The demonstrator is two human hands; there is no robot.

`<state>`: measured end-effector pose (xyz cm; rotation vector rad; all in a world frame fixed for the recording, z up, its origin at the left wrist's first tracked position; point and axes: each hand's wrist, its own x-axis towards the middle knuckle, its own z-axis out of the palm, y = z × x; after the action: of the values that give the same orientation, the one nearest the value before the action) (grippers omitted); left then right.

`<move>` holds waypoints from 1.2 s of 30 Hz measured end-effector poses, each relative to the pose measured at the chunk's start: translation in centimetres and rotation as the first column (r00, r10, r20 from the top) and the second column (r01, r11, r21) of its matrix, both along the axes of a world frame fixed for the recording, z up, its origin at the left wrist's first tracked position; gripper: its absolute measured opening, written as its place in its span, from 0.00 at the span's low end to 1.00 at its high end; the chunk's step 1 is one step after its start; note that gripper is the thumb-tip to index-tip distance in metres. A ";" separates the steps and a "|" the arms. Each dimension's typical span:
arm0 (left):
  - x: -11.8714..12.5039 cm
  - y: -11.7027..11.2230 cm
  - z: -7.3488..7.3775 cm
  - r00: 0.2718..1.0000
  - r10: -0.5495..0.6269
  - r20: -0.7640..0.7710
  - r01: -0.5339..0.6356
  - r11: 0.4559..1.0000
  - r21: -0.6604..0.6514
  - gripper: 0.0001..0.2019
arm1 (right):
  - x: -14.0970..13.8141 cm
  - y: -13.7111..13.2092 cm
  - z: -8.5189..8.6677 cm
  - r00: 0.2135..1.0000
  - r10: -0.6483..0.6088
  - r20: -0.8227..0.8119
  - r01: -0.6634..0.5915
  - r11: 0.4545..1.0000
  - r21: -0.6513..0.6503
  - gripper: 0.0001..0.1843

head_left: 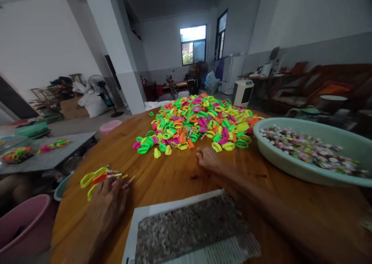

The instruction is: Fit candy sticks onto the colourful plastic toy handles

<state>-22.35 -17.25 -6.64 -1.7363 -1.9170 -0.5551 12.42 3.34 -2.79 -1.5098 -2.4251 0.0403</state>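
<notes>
My left hand point(107, 200) lies on the left part of the round table, its fingers bent over a small bunch of neon wristband-like loops point(90, 179), yellow and orange, and some thin multicoloured pieces point(125, 179). My right hand point(209, 158) reaches to the near edge of a big heap of neon loops point(192, 120) in green, yellow, pink and orange. Its fingers are curled closed on the wood; anything inside them is hidden. A speckled stone-like slab point(188, 227) on white paper point(132, 233) sits between my forearms.
A pale green basin point(290, 167) of small multicoloured pieces stands on the table point(162, 179) at right. At left are a pink tub point(29, 225) and a low grey table point(58, 155) with more loops. A fan point(100, 84) and a pillar point(128, 82) stand behind.
</notes>
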 end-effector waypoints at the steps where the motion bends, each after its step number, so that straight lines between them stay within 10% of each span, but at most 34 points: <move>1: 0.5 0.4 0.2 0.999 -0.027 -0.017 0.027 0.999 0.029 0.18 | -0.6 1.6 0.0 0.999 -0.038 -0.005 0.038 0.999 0.002 0.15; 7: 5.6 4.1 1.1 0.952 -0.288 0.107 0.292 0.956 -0.018 0.16 | -2.5 7.6 0.6 0.983 -0.179 -0.038 0.180 0.983 0.020 0.16; 13: 9.8 7.0 1.2 0.876 -0.409 0.254 0.462 0.863 -0.204 0.17 | -2.6 8.1 0.9 0.989 -0.135 -0.063 0.137 0.990 0.024 0.16; 25: 12.6 5.1 3.2 0.802 -0.389 0.453 0.535 0.805 -0.256 0.18 | 2.7 -0.2 -0.9 0.975 -0.032 -0.219 0.017 0.997 -0.071 0.10; 36: 16.8 9.7 3.1 0.696 -0.487 0.528 0.674 0.696 -0.248 0.24 | 3.0 -5.8 -1.2 0.920 0.218 -0.325 -0.274 0.952 -0.137 0.08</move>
<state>-5.58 -7.55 -3.54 -2.7793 -1.7910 -0.8519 15.40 -2.43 -4.01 -1.1487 -2.3854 0.5210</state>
